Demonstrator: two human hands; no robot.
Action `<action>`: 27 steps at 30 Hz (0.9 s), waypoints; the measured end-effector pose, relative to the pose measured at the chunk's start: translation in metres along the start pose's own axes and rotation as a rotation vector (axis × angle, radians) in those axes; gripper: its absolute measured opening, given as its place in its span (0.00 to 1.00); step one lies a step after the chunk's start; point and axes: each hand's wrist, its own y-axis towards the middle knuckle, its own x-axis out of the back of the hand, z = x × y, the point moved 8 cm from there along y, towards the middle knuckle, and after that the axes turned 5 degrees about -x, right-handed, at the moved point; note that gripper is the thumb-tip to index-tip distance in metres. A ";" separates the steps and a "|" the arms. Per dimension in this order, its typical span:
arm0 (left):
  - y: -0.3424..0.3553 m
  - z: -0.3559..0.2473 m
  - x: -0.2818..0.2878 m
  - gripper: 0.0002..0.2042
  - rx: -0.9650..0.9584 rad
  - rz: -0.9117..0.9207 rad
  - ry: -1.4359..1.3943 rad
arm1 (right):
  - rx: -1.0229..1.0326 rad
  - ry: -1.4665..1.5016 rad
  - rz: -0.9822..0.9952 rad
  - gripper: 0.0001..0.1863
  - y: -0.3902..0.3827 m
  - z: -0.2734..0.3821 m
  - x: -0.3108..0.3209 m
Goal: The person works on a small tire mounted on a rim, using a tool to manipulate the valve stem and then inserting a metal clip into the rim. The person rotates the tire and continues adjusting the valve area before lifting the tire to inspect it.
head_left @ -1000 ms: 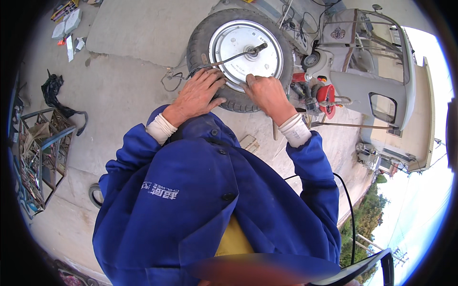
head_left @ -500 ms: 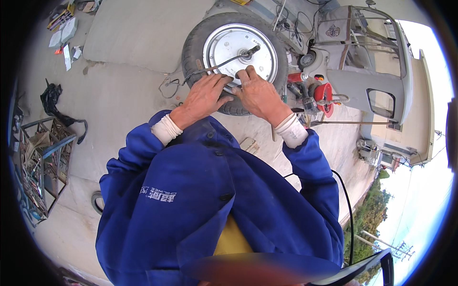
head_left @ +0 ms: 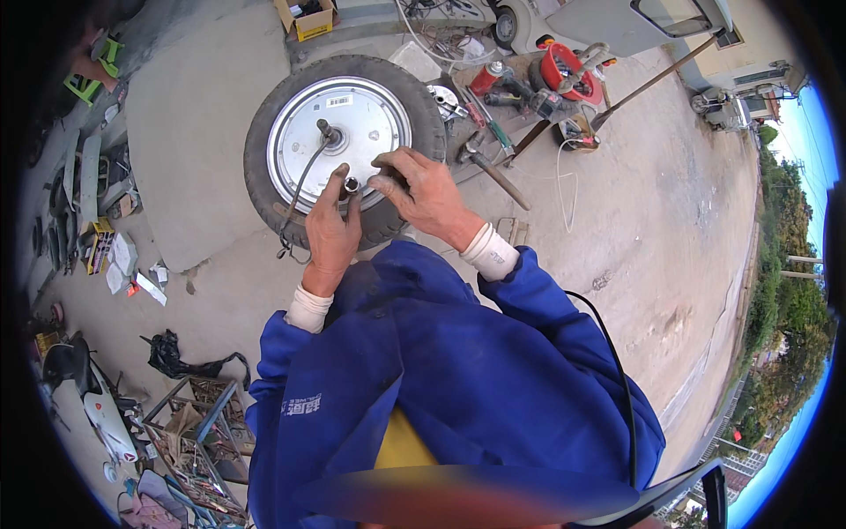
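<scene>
A wheel lies flat before me, a black tyre (head_left: 414, 115) around a silver hub motor (head_left: 295, 128) with a stub axle (head_left: 326, 130) at its middle. From the axle a dark cable (head_left: 307, 181) runs over the rim toward me. My left hand (head_left: 335, 225) pinches a small, short metal cylinder like a socket (head_left: 352, 184) between thumb and finger, over the wheel's near side. Just to the right, my right hand (head_left: 427, 196) is curled with thumb and forefinger apart, and nothing shows between them. Its other fingers are partly hidden.
Right of the wheel lie a hammer (head_left: 493, 172), a red spray can (head_left: 486, 78), a power tool (head_left: 551, 104) and a red bowl (head_left: 564, 70). A metal rack of tools (head_left: 198, 432) stands at lower left. A cardboard box (head_left: 315, 24) sits beyond the wheel.
My view has swung, so the wheel sits further left. Both hands were down at the tyre's near edge; now they are raised over it, with the small cylinder showing in the left.
</scene>
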 end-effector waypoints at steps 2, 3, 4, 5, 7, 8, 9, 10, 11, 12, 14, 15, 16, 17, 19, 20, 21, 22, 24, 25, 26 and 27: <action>0.003 -0.014 0.001 0.24 -0.099 0.014 0.111 | -0.046 0.075 -0.234 0.17 -0.011 -0.044 0.027; 0.002 -0.018 0.000 0.24 -0.129 0.032 0.140 | -0.116 0.046 -0.289 0.15 -0.016 -0.076 0.037; 0.001 -0.020 0.000 0.23 -0.157 0.043 0.170 | -0.181 0.017 -0.338 0.13 -0.019 -0.113 0.042; 0.000 -0.021 -0.001 0.24 -0.204 0.022 0.213 | -0.260 -0.062 -0.353 0.11 -0.023 -0.156 0.041; 0.002 -0.029 0.002 0.23 -0.182 0.038 0.304 | -0.370 -0.207 -0.335 0.10 -0.031 -0.238 0.030; 0.004 -0.032 0.003 0.23 -0.175 0.044 0.349 | -0.403 -0.277 -0.313 0.10 -0.033 -0.276 0.024; 0.001 -0.025 0.004 0.22 -0.151 0.047 0.342 | -0.432 -0.344 -0.282 0.10 -0.034 -0.305 0.017; 0.002 -0.028 0.005 0.22 -0.149 0.047 0.345 | -0.445 -0.400 -0.249 0.10 -0.029 -0.325 0.011; 0.005 -0.030 0.006 0.21 -0.151 0.047 0.345 | -0.459 -0.457 -0.220 0.11 -0.024 -0.342 0.005; 0.007 -0.034 0.007 0.21 -0.154 0.051 0.347 | -0.475 -0.512 -0.190 0.11 -0.018 -0.356 -0.001; 0.005 -0.029 0.007 0.20 -0.106 0.081 0.242 | -0.542 -0.550 -0.126 0.13 -0.005 -0.389 -0.017; 0.005 -0.034 0.008 0.19 -0.068 0.091 0.211 | -0.524 -0.602 -0.114 0.13 0.001 -0.398 -0.022; 0.007 -0.039 0.009 0.18 -0.031 0.100 0.182 | -0.506 -0.653 -0.103 0.14 0.007 -0.407 -0.027; 0.010 -0.046 0.010 0.17 -0.023 0.096 0.203 | -0.494 -0.677 -0.084 0.15 0.013 -0.416 -0.035; 0.004 -0.045 0.011 0.17 0.006 0.049 0.215 | -0.491 -0.779 0.021 0.15 0.020 -0.439 -0.049; 0.004 -0.046 0.014 0.17 0.019 0.022 0.230 | -0.481 -0.824 0.073 0.15 0.026 -0.452 -0.058; 0.007 -0.048 0.014 0.18 0.047 0.012 0.258 | -0.462 -0.896 0.086 0.15 0.027 -0.464 -0.063; 0.006 -0.052 0.015 0.16 0.034 -0.038 0.271 | -0.451 -0.909 0.133 0.14 0.031 -0.463 -0.065; 0.003 -0.045 0.018 0.15 0.077 -0.076 0.231 | -0.449 -0.886 0.152 0.15 0.030 -0.481 -0.070; -0.004 -0.037 0.018 0.18 0.139 -0.070 0.166 | -0.454 -0.906 0.187 0.17 0.032 -0.483 -0.072; -0.003 -0.034 0.017 0.20 0.188 -0.052 0.072 | -0.453 -0.926 0.185 0.18 0.033 -0.491 -0.074; -0.003 -0.035 0.016 0.20 0.201 -0.027 0.073 | -0.403 -0.918 0.137 0.20 0.034 -0.489 -0.075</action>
